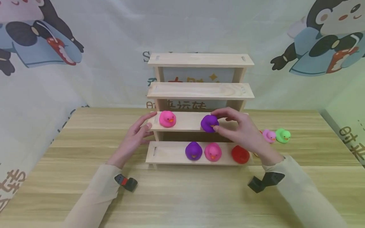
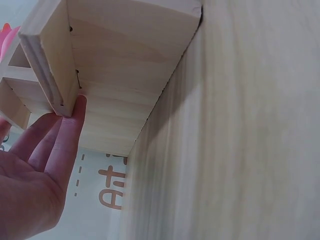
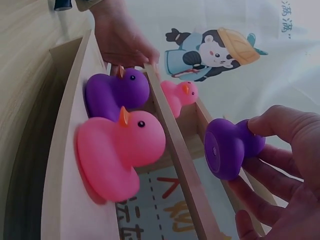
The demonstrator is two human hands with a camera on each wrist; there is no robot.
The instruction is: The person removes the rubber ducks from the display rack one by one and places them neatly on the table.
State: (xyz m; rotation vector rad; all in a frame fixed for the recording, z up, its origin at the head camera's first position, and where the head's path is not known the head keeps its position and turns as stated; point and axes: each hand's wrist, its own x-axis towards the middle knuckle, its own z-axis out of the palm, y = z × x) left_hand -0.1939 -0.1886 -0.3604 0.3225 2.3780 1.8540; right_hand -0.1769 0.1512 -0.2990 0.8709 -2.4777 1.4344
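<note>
My right hand (image 1: pixel 242 126) pinches a purple rubber duck (image 1: pixel 209 123) between thumb and fingers, over the right half of the wooden rack's second-lowest shelf (image 1: pixel 185 121). In the right wrist view the flat base of that purple duck (image 3: pixel 220 150) shows, tipped sideways. Fairly straight fingers of my left hand (image 1: pixel 132 136) touch the left end of the same shelf; the left wrist view has the fingertips at the wooden edge (image 2: pixel 50 65). A pink duck (image 1: pixel 167 119) sits on this shelf near the left hand.
On the lowest shelf (image 1: pixel 168 153) stand a purple duck (image 1: pixel 194 151), a pink duck (image 1: pixel 213 152) and a red duck (image 1: pixel 240 154). Right of the rack, a light purple duck (image 1: pixel 269 136) and a green duck (image 1: pixel 283 136) sit on the table (image 1: pixel 182 196). Two higher shelves rise behind.
</note>
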